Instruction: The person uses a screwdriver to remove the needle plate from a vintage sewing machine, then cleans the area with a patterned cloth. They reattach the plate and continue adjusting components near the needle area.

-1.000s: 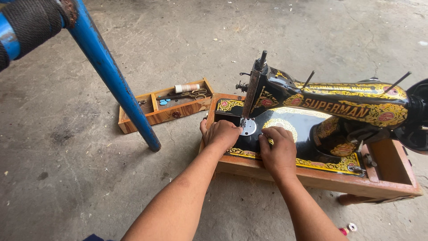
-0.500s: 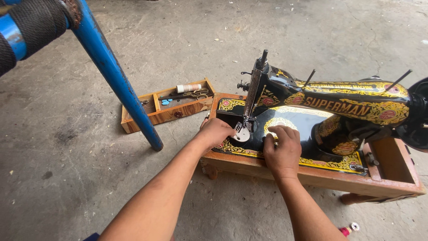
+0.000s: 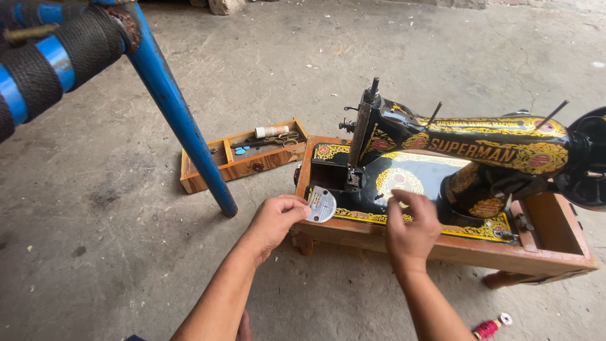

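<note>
L hand (image 3: 274,221) pinching, R hand (image 3: 411,228) palm down, fingers curled

Round silver plate (image 3: 321,204), tilted, off machine

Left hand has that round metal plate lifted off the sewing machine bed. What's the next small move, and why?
Probably set the round plate down on the concrete floor. The left hand holds it clear of the bed, the opening beside the needle bar is exposed, and the right hand rests alone on the machine bed.
</note>
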